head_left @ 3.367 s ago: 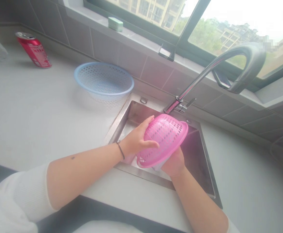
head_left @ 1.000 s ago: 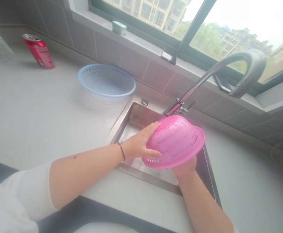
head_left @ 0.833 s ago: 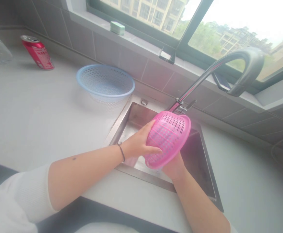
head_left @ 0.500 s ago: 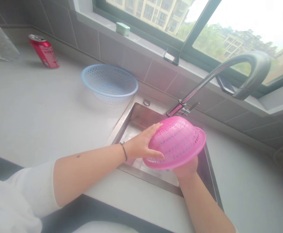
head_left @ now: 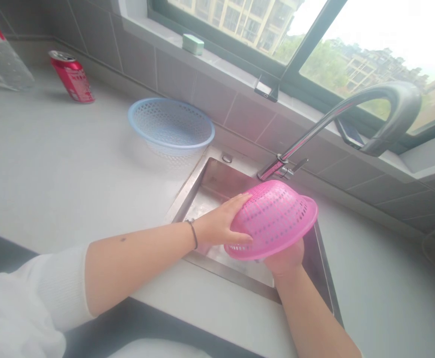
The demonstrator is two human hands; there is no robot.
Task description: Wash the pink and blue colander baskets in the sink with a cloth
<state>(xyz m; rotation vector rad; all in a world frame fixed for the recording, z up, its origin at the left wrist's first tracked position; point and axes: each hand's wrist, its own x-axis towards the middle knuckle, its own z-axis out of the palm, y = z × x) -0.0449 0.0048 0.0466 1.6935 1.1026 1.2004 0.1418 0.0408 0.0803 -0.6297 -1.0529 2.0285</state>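
A: From the head cam, what's being held?

B: Pink plastic colander [head_left: 273, 219], glossy and rounded with rows of holes, tilted base-up over the metal sink [head_left: 217, 176]. Left hand [head_left: 225, 221] has its fingers clamped on the outside wall, thumb spread from the rest. Right hand [head_left: 286, 258] is tucked under the rim, fingers hidden, so I can't tell how they're set.

A: Brands?

B: Red soda can [head_left: 71, 77] has pale lettering, too blurry for me.

A: Anything in the way?

B: Colander blocks part of the sink. Chrome faucet [head_left: 324, 119] right behind it, blue latticed basket [head_left: 172, 141] on the smooth tabletop [head_left: 53, 159] nearby.
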